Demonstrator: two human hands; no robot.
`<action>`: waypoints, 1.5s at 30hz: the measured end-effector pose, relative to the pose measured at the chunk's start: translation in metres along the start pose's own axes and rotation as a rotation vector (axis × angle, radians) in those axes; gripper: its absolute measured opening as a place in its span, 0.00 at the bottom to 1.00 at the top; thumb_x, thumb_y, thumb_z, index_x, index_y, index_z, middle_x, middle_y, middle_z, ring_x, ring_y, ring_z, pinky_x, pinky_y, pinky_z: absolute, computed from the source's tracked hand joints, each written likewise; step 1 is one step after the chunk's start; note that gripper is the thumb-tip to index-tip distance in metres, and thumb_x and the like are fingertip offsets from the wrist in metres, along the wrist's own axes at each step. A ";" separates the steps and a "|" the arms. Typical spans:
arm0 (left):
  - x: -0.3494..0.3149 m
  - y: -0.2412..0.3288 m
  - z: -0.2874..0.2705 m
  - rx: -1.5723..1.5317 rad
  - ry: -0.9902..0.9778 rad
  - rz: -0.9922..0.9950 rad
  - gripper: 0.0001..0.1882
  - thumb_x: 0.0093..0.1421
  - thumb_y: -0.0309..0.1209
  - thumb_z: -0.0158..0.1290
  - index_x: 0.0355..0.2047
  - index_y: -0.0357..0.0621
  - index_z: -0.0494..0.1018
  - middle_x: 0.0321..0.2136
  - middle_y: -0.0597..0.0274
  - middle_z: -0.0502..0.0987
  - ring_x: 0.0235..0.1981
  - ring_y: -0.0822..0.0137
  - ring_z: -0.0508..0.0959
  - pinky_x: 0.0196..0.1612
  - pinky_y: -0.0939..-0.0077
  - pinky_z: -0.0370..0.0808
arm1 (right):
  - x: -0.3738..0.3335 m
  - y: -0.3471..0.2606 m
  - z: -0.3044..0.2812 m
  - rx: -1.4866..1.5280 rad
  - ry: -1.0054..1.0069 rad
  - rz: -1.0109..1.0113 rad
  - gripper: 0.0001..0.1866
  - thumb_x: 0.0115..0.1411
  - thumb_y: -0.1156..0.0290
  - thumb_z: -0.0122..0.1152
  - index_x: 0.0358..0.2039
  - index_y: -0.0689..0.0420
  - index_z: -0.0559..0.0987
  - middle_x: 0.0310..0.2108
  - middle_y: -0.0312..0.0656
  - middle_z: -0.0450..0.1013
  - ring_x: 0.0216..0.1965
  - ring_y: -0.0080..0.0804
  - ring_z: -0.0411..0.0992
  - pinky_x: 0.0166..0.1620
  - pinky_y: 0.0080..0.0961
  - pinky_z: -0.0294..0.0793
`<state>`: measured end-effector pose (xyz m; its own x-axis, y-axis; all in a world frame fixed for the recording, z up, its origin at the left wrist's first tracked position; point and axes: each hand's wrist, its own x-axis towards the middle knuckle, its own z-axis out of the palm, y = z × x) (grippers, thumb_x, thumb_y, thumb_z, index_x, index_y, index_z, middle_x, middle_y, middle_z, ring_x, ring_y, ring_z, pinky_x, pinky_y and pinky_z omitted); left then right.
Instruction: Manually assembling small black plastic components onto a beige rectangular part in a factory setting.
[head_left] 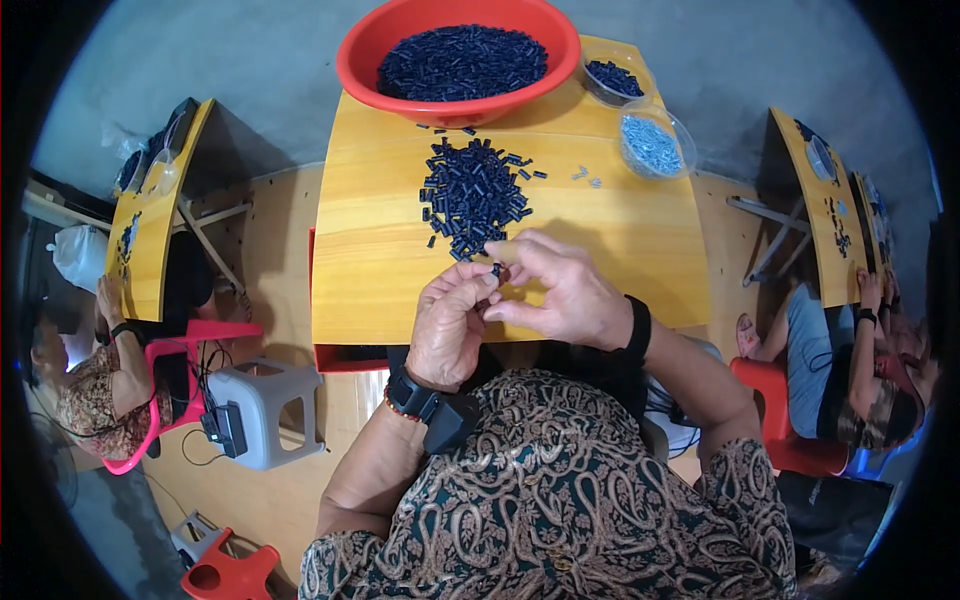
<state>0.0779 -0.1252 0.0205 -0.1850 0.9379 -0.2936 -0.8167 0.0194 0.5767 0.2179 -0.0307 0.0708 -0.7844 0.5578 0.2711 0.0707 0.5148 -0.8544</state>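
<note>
My left hand [452, 318] is closed, pinching a small black plastic piece [497, 269] between thumb and fingertips just over the table's near edge. Close against it is my right hand [570, 285], its thumb and forefinger apart and its fingertips around the piece. Whether those fingertips carry a tiny part of their own is too small to tell. Just beyond both hands lies a heap of short black tubular plastic pieces [474, 195] on the yellow wooden table [385, 280].
At the table's far side stands a red basin [360, 75] full of black pieces. A clear tub of black pieces [613, 78] and a clear bowl of small silvery parts [652, 145] are at far right. People work at side tables, left [140, 250] and right [815, 215]; stools [262, 405] stand around.
</note>
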 end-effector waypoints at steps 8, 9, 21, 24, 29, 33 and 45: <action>-0.004 0.003 0.012 -0.011 0.010 -0.093 0.04 0.60 0.28 0.53 0.34 0.41 0.74 0.29 0.65 0.77 0.29 0.72 0.75 0.34 0.75 0.72 | 0.004 0.002 0.000 -0.262 -0.086 -0.020 0.12 0.53 0.72 0.63 0.36 0.62 0.74 0.29 0.49 0.69 0.32 0.50 0.71 0.35 0.40 0.72; -0.005 0.004 0.013 -0.007 0.041 -0.124 0.05 0.60 0.29 0.53 0.33 0.41 0.74 0.28 0.65 0.77 0.28 0.72 0.75 0.33 0.74 0.72 | 0.004 0.003 0.001 -0.263 -0.085 -0.020 0.12 0.53 0.72 0.63 0.36 0.62 0.74 0.29 0.49 0.69 0.32 0.50 0.71 0.35 0.40 0.72; -0.007 -0.008 0.001 0.176 0.029 0.018 0.06 0.62 0.25 0.52 0.31 0.35 0.76 0.25 0.59 0.79 0.24 0.72 0.77 0.30 0.79 0.74 | 0.000 0.017 0.000 -0.351 -0.254 -0.007 0.12 0.55 0.68 0.62 0.31 0.63 0.72 0.28 0.50 0.70 0.31 0.51 0.72 0.34 0.40 0.72; -0.005 -0.009 0.002 0.192 0.032 0.040 0.05 0.62 0.24 0.52 0.30 0.34 0.76 0.25 0.60 0.78 0.24 0.73 0.76 0.30 0.79 0.74 | 0.000 0.015 0.000 -0.416 -0.286 -0.013 0.12 0.57 0.66 0.60 0.32 0.63 0.72 0.28 0.51 0.70 0.31 0.52 0.72 0.35 0.41 0.72; -0.002 -0.018 -0.002 0.188 0.064 0.139 0.05 0.61 0.23 0.52 0.31 0.34 0.76 0.26 0.60 0.79 0.24 0.72 0.76 0.31 0.77 0.75 | -0.002 0.014 0.007 -0.463 -0.204 -0.115 0.10 0.58 0.68 0.59 0.32 0.62 0.72 0.28 0.50 0.70 0.31 0.51 0.72 0.34 0.41 0.73; -0.004 -0.011 0.000 0.191 0.069 0.104 0.04 0.61 0.22 0.52 0.30 0.33 0.76 0.25 0.60 0.78 0.24 0.74 0.75 0.30 0.80 0.73 | -0.003 0.010 0.007 -0.506 -0.219 -0.150 0.10 0.58 0.69 0.59 0.33 0.62 0.72 0.28 0.50 0.70 0.30 0.50 0.73 0.32 0.40 0.74; 0.004 -0.005 -0.018 0.160 0.021 0.000 0.05 0.63 0.24 0.51 0.32 0.35 0.74 0.29 0.57 0.78 0.28 0.68 0.79 0.35 0.72 0.78 | 0.001 0.021 0.016 -0.533 -0.278 -0.072 0.10 0.59 0.68 0.57 0.35 0.63 0.73 0.29 0.51 0.72 0.34 0.49 0.74 0.35 0.43 0.74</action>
<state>0.0716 -0.1275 0.0027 -0.1980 0.9304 -0.3085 -0.7197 0.0757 0.6902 0.2089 -0.0302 0.0459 -0.9253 0.3553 0.1324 0.2541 0.8403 -0.4790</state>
